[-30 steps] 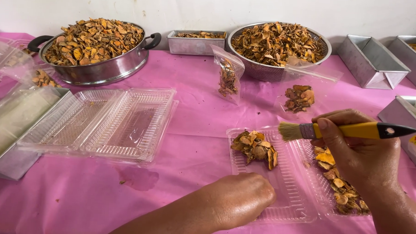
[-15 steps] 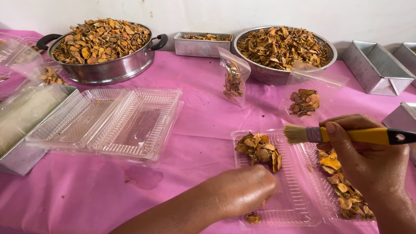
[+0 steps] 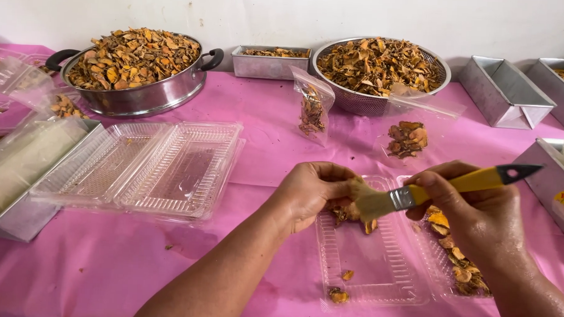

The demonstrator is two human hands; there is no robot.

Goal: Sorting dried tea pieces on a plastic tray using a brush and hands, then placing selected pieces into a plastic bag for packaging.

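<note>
Left hand pinching dried slices over clear tray; right hand gripping yellow brush, bristles at 9 o'clock (touching slices).

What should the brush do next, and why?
Probably sweep the brush across the piece pinched in the left hand. The bristles already sit against that piece, the right hand aims the brush at it, and both hover above the open clear tray.
</note>
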